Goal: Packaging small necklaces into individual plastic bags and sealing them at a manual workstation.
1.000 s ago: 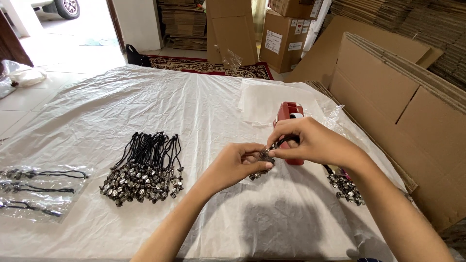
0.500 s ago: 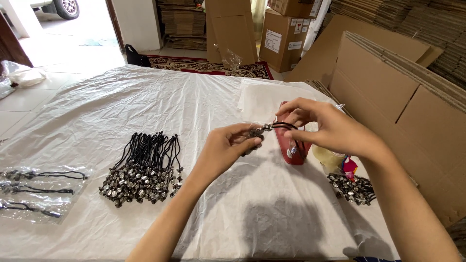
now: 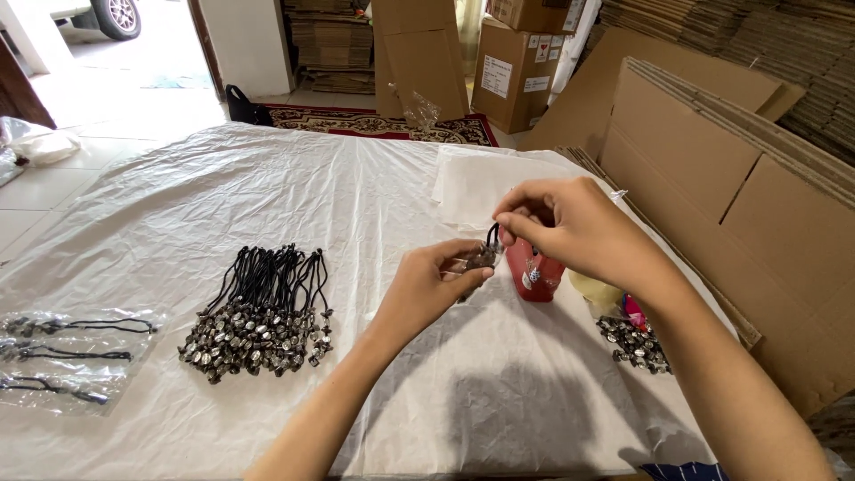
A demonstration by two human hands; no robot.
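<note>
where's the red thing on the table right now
In the head view the red object sits right of centre on the white plastic sheet, just below the right hand and left of a small pile of metal charms.

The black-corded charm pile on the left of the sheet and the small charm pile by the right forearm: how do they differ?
The left pile of black-corded metal charms is large, its cords fanned out in a neat row away from the person; the small pile of metal charms is a loose heap with no cords plainly showing. The left pile lies apart from both hands; the small one sits beside the right forearm, next to yellow and pink items. Both rest on the white plastic sheet.
</note>
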